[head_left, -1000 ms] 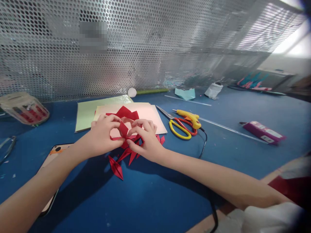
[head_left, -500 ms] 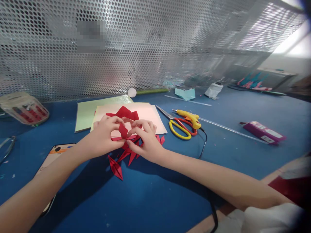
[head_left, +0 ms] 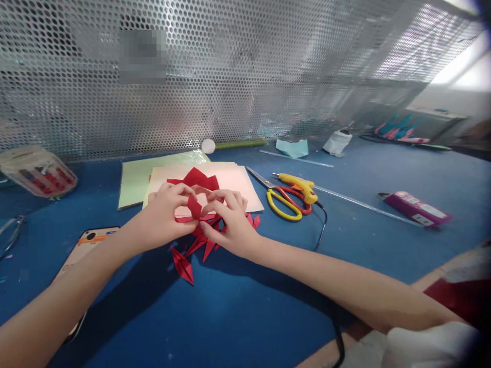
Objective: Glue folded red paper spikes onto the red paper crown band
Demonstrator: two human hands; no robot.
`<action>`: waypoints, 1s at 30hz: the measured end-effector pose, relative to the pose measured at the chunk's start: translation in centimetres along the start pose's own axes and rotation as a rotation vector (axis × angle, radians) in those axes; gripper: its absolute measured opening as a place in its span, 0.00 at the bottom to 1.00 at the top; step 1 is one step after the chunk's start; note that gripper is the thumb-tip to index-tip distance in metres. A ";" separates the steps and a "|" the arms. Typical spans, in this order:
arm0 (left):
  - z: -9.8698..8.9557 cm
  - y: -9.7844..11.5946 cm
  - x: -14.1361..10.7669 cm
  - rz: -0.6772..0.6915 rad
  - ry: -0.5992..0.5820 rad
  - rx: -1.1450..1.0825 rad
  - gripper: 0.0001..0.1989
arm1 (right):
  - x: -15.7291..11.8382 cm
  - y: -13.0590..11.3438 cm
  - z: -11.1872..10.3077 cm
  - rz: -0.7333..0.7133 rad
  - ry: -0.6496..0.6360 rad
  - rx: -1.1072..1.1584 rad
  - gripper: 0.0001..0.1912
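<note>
Between my two hands is a small piece of folded red paper [head_left: 195, 206]. My left hand [head_left: 169, 212] pinches it from the left with thumb and fingers. From the right, my right hand [head_left: 226, 217] closes thumb and fingertips on its lower edge. Beneath and in front of the hands lie several pointed red folded paper pieces [head_left: 183, 266], partly covered by my fingers. Beyond them, more red paper [head_left: 196, 178] rests on a stack of pale pink sheets [head_left: 241, 184].
Right of the paper lie scissors [head_left: 286, 204] with red and yellow handles and a yellow glue gun [head_left: 297, 184] with a black cord. A phone [head_left: 82, 250] lies under my left forearm. A purple box [head_left: 416, 208] sits at right, a plastic jar [head_left: 38, 171] at left.
</note>
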State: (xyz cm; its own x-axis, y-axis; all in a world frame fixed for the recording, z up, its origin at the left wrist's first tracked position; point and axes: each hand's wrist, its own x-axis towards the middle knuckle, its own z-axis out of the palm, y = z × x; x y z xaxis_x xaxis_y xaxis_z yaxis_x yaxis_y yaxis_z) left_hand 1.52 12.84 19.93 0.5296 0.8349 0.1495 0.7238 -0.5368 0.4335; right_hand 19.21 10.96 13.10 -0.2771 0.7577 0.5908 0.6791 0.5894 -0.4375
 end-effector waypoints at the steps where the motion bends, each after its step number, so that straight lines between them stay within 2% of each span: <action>1: 0.0 0.0 0.0 0.000 -0.002 -0.003 0.08 | 0.0 0.0 0.0 -0.001 0.000 0.000 0.05; 23: -0.1 0.3 0.1 -0.027 -0.018 -0.025 0.07 | -0.1 0.0 0.0 -0.013 -0.013 0.023 0.05; 25: -0.3 0.3 0.0 -0.025 -0.023 -0.017 0.07 | -0.2 0.0 -0.1 -0.029 -0.005 0.030 0.07; 30: -0.6 0.2 -0.1 -0.028 -0.031 0.026 0.08 | -0.4 0.3 -0.2 -0.119 0.075 0.032 0.21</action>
State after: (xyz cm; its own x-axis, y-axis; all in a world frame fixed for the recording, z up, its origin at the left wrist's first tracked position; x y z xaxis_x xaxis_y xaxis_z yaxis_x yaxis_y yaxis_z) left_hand 1.33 12.72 20.49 0.5225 0.8456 0.1096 0.7496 -0.5168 0.4136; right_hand 19.62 10.81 12.86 -0.3018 0.6593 0.6887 0.6217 0.6837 -0.3821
